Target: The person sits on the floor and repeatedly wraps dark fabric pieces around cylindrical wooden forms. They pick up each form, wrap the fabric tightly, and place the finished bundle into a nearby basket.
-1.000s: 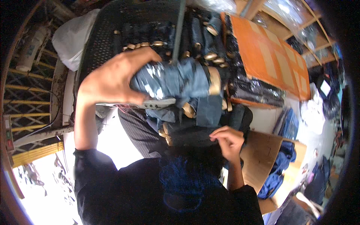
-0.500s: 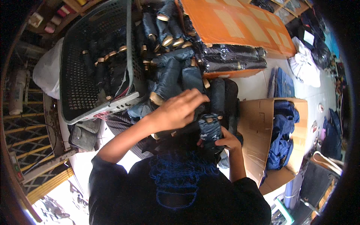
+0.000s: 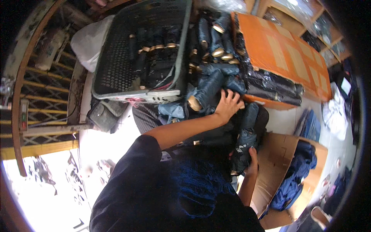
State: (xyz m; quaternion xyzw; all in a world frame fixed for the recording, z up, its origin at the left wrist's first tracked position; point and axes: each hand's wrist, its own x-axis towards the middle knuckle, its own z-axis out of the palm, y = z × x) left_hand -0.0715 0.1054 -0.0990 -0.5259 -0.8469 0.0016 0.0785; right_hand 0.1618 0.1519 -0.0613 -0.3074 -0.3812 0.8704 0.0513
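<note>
My right hand (image 3: 252, 164) is closed around a rolled dark-blue bundle (image 3: 244, 149) with pale print, held near my chest on the right. Its kind is not clear; it resembles a folded umbrella. My left hand (image 3: 230, 106) reaches over the pile in the middle, fingers spread and bent, beside a bundle's tan end. Whether the fingertips touch that bundle is hard to see. Just left of this hand lies a thick rolled bundle (image 3: 208, 89) with a round tan end. Several more bundles (image 3: 217, 44) are heaped beyond it.
A dark perforated plastic basket (image 3: 138, 94) holding similar bundles stands at the left. An orange taped carton (image 3: 282, 46) with dark plastic-wrapped packs is at the far right. Nearer on the right is an open cardboard box (image 3: 276, 166) with navy fabric (image 3: 290, 185) inside.
The view has shifted, so the basket and cartons appear farther right. My left hand's fingers have spread over the pile. My right hand has lowered the bundle, which now shows lengthwise.
</note>
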